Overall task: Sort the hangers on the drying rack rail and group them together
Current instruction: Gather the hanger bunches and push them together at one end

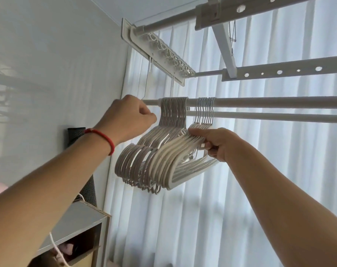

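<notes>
White curtains [260,170] behind everything, backlit. Overhead, a ceiling rack [279,72] with perforated bars; a clip strip [163,53] at its left end, two thin wires hanging from it down to the rail [269,102]. A second, thinner bar [260,115] runs just below and behind the rail. Wall at left; a grey shelf unit [83,220] low left with a white cord [57,247] trailing over it.

Rail is bare to the right of the hangers, long open run there. To the left, only a short stub before the rail end.

Two bunches on the rail, close together: grey hangers [171,116] with wide hooks, packed tight, and white hangers [175,157] on thin metal hooks just to their right. Their bodies overlap below.

Left hand [131,116], red bracelet [104,137] at the wrist, sits at the rail end beside the grey hooks, fingers curled in; what its grip holds I cannot tell. Right hand [215,143] has its grip clamped on the white hangers' shoulders, thumb on top
</notes>
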Available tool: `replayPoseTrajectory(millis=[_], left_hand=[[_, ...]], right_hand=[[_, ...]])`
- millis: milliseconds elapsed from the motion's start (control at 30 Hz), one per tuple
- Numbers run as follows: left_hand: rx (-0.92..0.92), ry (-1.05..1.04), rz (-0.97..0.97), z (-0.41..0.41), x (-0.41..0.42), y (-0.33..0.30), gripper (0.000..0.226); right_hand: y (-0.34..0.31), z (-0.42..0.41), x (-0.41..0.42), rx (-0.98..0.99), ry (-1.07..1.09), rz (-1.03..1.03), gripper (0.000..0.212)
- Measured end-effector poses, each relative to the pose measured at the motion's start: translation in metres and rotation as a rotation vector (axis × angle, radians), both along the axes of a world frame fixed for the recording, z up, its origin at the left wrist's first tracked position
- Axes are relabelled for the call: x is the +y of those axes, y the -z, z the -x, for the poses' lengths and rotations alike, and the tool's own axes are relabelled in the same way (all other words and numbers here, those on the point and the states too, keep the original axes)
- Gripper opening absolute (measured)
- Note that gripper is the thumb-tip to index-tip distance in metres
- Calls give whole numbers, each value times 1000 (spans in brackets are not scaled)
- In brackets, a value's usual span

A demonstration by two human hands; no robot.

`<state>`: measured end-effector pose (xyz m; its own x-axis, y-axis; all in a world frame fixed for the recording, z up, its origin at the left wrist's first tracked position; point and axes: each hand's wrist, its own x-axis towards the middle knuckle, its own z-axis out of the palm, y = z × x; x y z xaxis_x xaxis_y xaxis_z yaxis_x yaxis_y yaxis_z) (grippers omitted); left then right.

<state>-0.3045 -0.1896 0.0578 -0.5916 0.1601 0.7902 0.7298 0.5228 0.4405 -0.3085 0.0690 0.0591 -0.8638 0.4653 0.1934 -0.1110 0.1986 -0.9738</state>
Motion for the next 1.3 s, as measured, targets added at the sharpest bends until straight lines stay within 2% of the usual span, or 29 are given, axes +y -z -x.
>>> replayPoseTrajectory(millis=[167,267,333,400,533,633,800,900,1000,1067,1167,1300], left_hand=[[-310,163,89,63,12,7,37],[-464,254,84,81,17,5,52],[-565,283,107,86,17,3,75],[-619,318,114,89,17,0,84],[-613,343,120,86,16,-5,60],[-623,335,106,86,13,-4,53],[-618,316,113,86,9,-1,65],[-600,287,129,89,10,1,78],[-613,286,122,84,12,2,86],[-609,294,114,75,14,4,77],[-566,286,95,71,19,6,50],[-448,185,134,63,23,7,42]], right_hand=[[-5,-1,-1,-76,57,-82,29],[-7,-1,-3,-89,73,-129,29],[-9,3,-4,-101,76,-142,28],[-10,9,-4,-109,75,-173,38],[-15,19,-6,-160,48,-264,45],[-18,24,-8,-161,11,-265,59],[-19,20,-15,-186,-19,-208,40],[-16,16,-12,-185,-62,-150,47],[-15,7,-11,-185,-95,-93,31],[-14,0,-8,-167,-88,-76,29],[-12,-7,-5,-113,-69,-89,31],[-11,-14,-5,-64,-40,-89,28]])
